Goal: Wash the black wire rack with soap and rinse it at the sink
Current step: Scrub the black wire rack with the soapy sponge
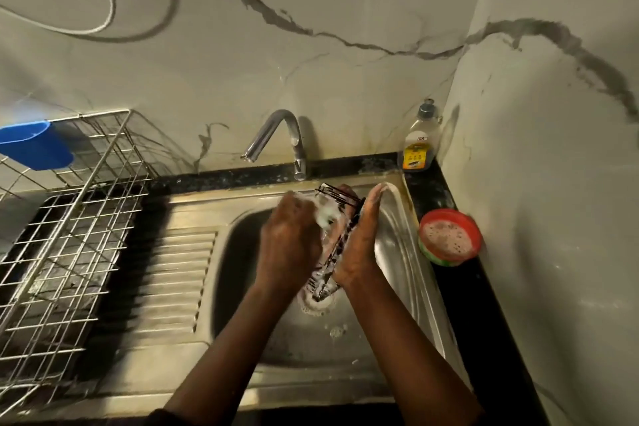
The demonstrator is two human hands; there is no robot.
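The black wire rack (337,245) stands on edge over the steel sink (397,252), coated in foam. My right hand (361,239) lies flat along its right side, fingers straight and pointing away from me. My left hand (290,242) grips a foamy scrubber (325,211) and presses it against the rack's left face. The rack's lower end hangs just above the drain (316,304). The tap (276,138) behind the sink shows no running water.
A dish soap bottle (420,142) stands in the back right corner of the black counter. A red and green soap dish (449,237) sits right of the sink. A metal drying basket (69,218) with a blue cup (34,145) fills the left drainboard.
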